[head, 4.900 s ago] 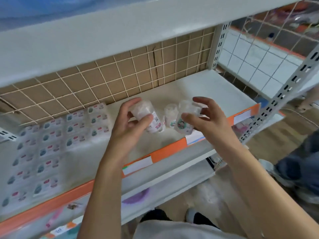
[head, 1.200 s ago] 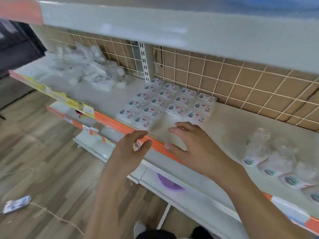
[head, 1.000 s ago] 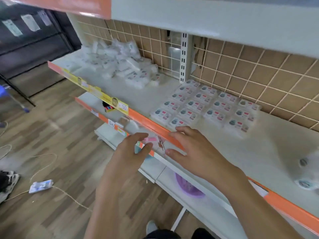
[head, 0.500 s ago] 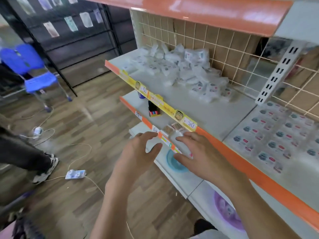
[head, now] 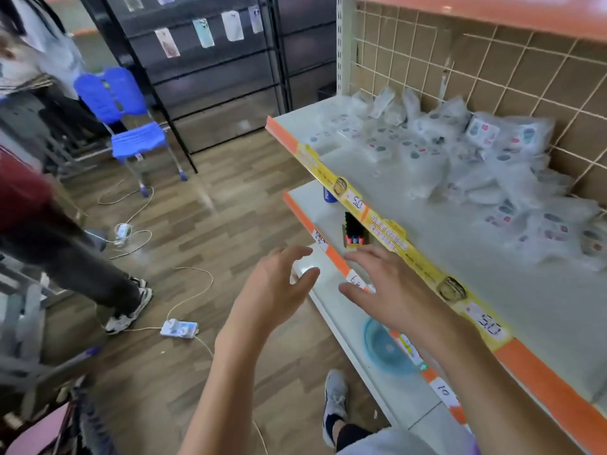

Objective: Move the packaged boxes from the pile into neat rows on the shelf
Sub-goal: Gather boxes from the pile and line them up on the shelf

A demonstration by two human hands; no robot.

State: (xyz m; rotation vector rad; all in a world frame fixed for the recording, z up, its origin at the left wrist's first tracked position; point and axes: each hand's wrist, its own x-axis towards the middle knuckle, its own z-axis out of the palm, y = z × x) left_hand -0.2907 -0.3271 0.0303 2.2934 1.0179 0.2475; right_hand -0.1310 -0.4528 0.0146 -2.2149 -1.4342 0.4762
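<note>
pile [head: 473, 165] now in view; both hands [head: 331, 290] empty.

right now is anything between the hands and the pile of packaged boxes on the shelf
Nothing visible blocks them. Both the left hand and right hand are empty, out in front of the shelf edge; bare shelf lies before the pile.

Floor [head: 203, 231]: wood-look planks in mixed browns, with pale cables and a white power strip [head: 179, 329] lying on them.
Chair [head: 121, 116]: blue plastic on metal legs, stood near a dark rack.
Rack [head: 210, 60]: black shelving at the back, phone cases hung along its front.
Back panel [head: 492, 60]: brown board behind a cream wire grid.
Bystander [head: 49, 224]: dark trousers, white trainers, at left.
Light: even, soft.
</note>
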